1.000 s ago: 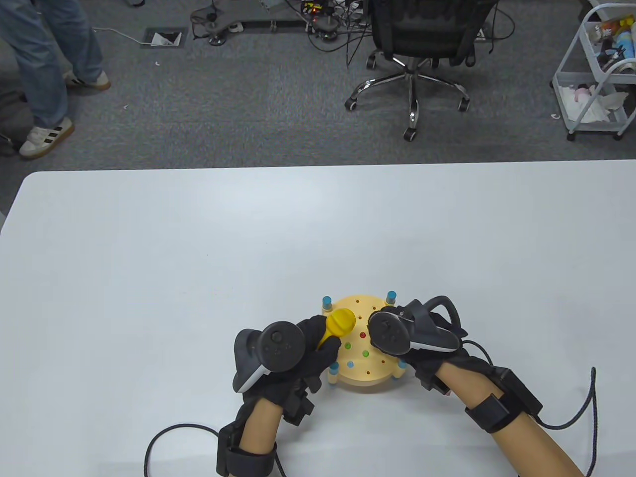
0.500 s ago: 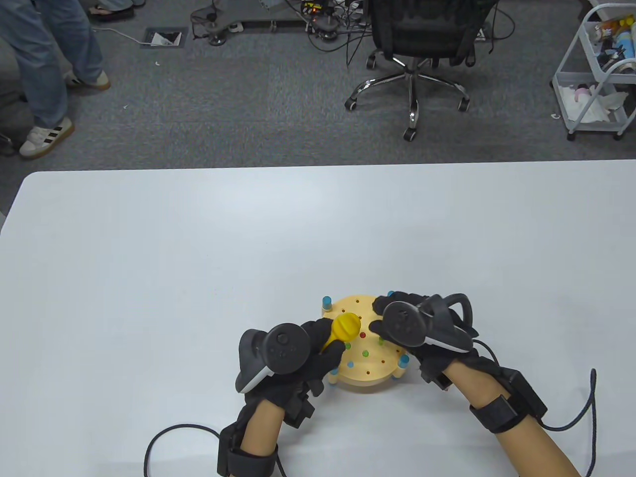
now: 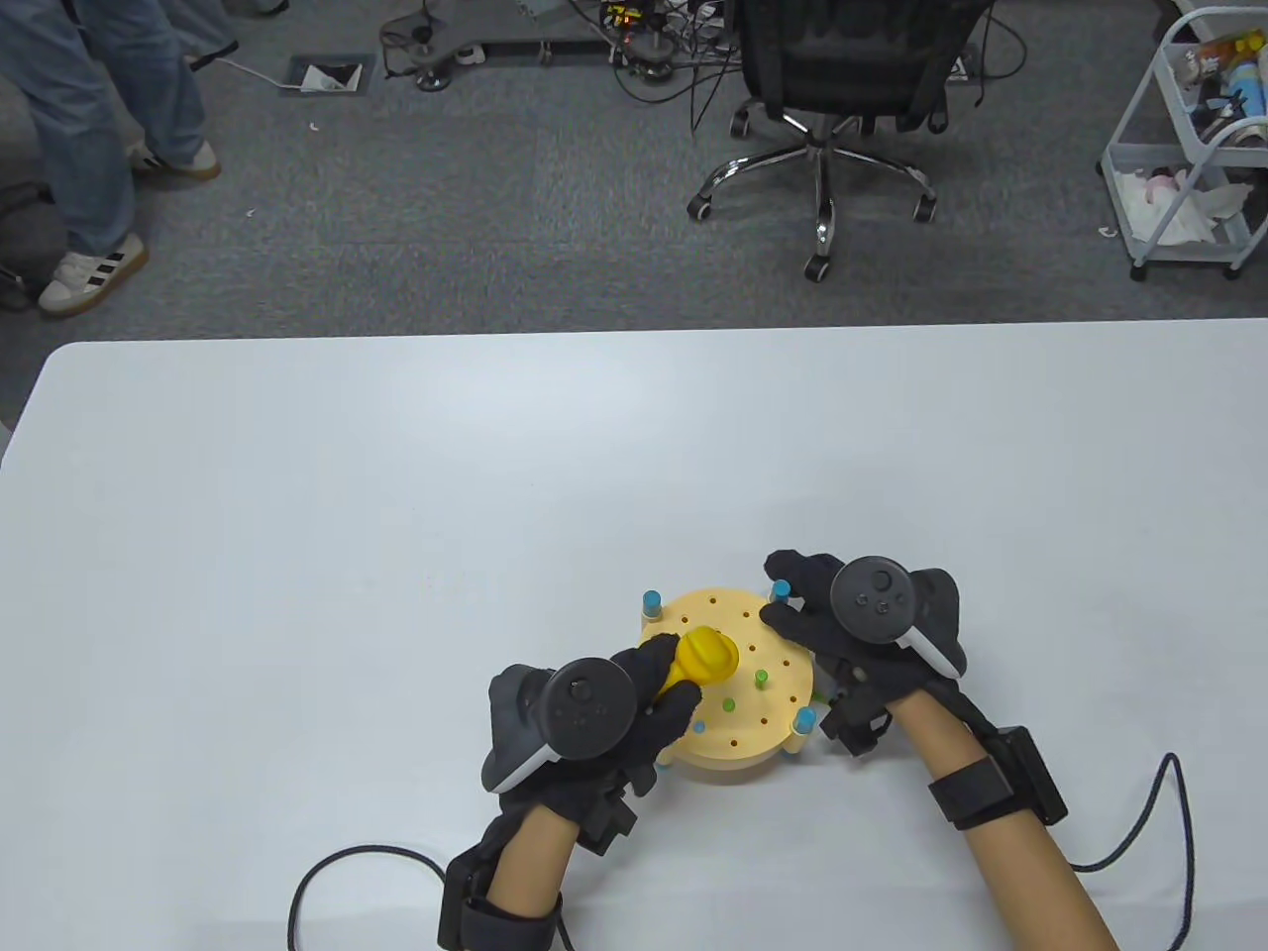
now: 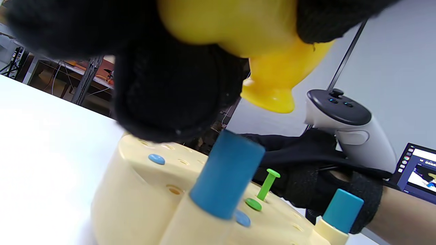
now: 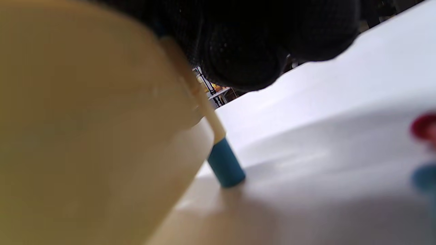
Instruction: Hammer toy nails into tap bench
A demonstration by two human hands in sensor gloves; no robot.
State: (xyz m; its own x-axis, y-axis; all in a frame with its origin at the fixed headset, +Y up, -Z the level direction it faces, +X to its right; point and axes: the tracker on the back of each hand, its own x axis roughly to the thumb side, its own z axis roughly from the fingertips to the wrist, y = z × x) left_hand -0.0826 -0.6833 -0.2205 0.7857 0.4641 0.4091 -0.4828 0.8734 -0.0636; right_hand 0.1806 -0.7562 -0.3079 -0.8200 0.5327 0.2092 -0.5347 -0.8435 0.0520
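Observation:
The round cream tap bench (image 3: pixel 753 738) stands near the table's front edge, with blue-capped posts (image 3: pixel 651 600) around its rim. My left hand (image 3: pixel 644 693) grips the yellow toy hammer (image 3: pixel 706 655), whose head hangs over the bench's left middle. In the left wrist view the hammer's face (image 4: pixel 272 98) is above the bench top. A green nail (image 3: pixel 761 679) stands up from the bench (image 4: pixel 268 179); another green nail (image 4: pixel 253 203) and blue nails (image 4: pixel 156 158) sit flush. My right hand (image 3: pixel 807 614) holds the bench's far right rim, its fingers (image 5: pixel 245 51) lying over the edge.
Glove cables (image 3: pixel 327 882) trail off the front edge by both forearms. A screen (image 4: pixel 419 170) stands to the right of the table. Blurred red (image 5: pixel 424 127) and blue (image 5: pixel 424 178) spots lie on the table right of the bench. An office chair (image 3: pixel 832 89) is on the floor beyond.
My right hand has moved off the bench top to its far right rim, uncovering the standing green nail. The hammer head has moved right, further over the bench.

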